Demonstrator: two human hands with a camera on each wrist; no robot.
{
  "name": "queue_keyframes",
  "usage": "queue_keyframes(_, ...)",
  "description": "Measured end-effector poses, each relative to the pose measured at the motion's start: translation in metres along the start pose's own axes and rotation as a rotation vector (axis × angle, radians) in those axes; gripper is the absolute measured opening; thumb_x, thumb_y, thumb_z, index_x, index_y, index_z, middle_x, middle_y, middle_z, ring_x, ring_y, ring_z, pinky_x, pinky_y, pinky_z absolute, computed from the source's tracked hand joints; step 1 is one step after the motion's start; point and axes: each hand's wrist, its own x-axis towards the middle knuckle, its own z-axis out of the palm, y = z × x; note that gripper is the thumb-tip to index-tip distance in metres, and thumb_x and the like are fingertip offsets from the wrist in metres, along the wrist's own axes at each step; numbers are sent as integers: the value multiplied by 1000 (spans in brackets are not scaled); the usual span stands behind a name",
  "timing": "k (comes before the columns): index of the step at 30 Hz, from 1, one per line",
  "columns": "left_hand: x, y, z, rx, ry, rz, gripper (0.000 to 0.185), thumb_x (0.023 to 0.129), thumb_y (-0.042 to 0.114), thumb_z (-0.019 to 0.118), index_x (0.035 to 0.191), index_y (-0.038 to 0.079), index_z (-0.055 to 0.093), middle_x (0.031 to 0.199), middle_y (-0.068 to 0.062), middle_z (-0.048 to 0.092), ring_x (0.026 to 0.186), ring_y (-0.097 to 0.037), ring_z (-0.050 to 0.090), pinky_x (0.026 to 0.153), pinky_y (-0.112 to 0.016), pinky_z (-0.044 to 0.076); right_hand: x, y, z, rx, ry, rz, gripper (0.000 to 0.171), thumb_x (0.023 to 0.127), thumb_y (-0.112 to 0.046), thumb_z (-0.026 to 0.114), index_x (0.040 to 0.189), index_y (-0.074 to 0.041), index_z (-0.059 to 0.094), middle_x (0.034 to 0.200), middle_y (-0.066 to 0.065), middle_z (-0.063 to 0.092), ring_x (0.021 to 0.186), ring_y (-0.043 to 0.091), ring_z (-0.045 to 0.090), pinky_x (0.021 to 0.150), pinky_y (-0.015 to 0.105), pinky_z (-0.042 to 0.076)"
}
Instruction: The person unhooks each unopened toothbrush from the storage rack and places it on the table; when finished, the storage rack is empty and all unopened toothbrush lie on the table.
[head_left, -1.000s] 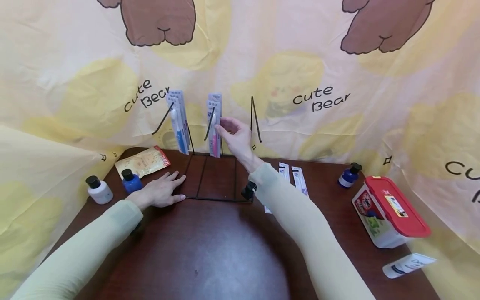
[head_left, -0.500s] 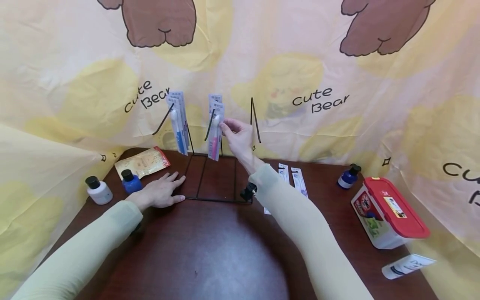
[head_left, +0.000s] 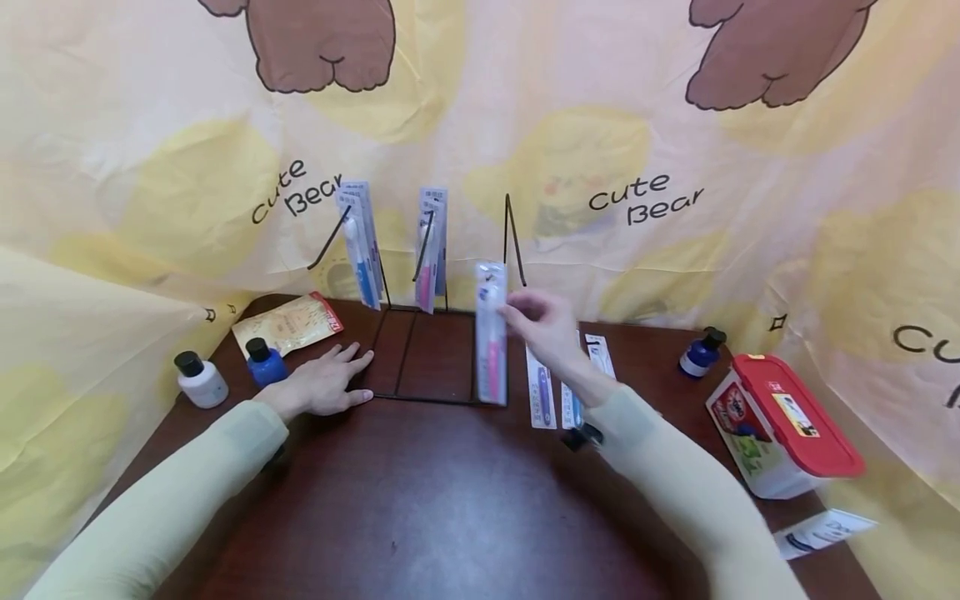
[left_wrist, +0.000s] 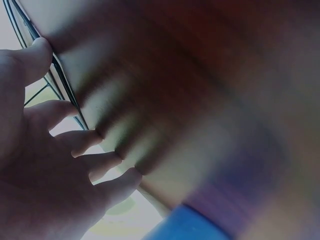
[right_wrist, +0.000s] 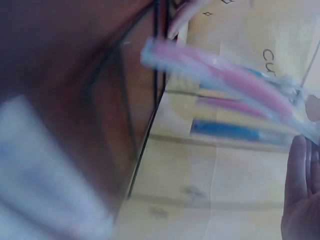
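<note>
While the left hand lies flat with straight fingers on the counter, touching the front left corner of the black wire rack, the right hand has come away from the rack's middle hook and now sits lower, just right of frame centre, its grip pinched on a packaged pink toothbrush. A second ago that hand was up at the middle hook, fingering the packs hanging there; now one pack hangs upright from its fingertips in front of the rack's right front corner, clear of the counter. The right wrist view shows the same pack crossing the upper part of the frame, blurred by motion. Two sets of packs hang on the left hook and middle hook; the right hook is bare. More flat toothbrush packs lie on the counter just behind the right wrist. At the left edge stand a white bottle and a blue bottle near a yellow packet; at the right sit another blue bottle and a red-lidded box.
</note>
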Motion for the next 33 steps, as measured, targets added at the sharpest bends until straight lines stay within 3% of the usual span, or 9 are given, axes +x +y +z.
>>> queue_keyframes(4,0,-1,0,1,-4,-10,83,111,51,64,176,8,36,182,-35,26,167,-66,26,130,-78,34,-45,-2,-54,-71,6,115,25,103,-4,80,120,14,78,100,0,85,82,4,79,75,32,71)
queue_keyframes(7,-3,-2,-1,1,-1,-24,83,111,50,64,176,8,36,182,-35,27,167,-66,26,129,-79,34,-75,-2,-89,-122,2,234,32,105,-11,80,126,14,76,99,-12,83,85,6,79,77,35,71)
queue_keyframes(13,-3,-1,1,-3,-1,-18,82,112,51,64,176,8,36,182,-35,27,166,-66,26,129,-78,35,-128,11,-139,-128,-46,591,43,108,-20,78,141,5,71,102,-11,82,89,10,81,83,35,71)
queue_keyframes(17,0,0,2,2,-8,-16,83,111,53,63,176,9,36,183,-34,27,167,-65,26,128,-79,35,-159,26,-159,-82,-98,770,38,108,-20,77,138,2,73,102,-7,85,87,12,82,81,34,71)
queue_keyframes(21,0,-1,0,6,-8,-18,84,111,53,64,176,9,36,182,-34,27,166,-66,26,128,-79,35,-181,37,-172,-89,-206,845,33,109,-19,74,132,5,74,97,-5,84,84,11,80,78,31,70)
queue_keyframes(24,-1,-1,-2,2,-7,-19,84,111,52,64,176,8,37,182,-35,27,166,-67,26,128,-80,35,-189,42,-177,-126,-237,889,34,108,-20,75,130,6,74,96,-4,83,82,11,78,77,29,70)
queue_keyframes(28,0,-1,-1,1,-5,-11,83,111,52,64,176,8,36,182,-35,27,166,-67,26,129,-79,35,-193,45,-176,-204,-216,937,33,106,-21,79,125,5,77,93,-1,82,79,14,76,73,29,69)
queue_keyframes(33,2,-3,0,-3,-8,-8,84,111,53,63,176,8,36,182,-35,27,166,-67,26,130,-79,34,-191,42,-175,-335,-225,917,28,102,-19,82,117,4,82,90,2,82,75,15,77,70,32,69)
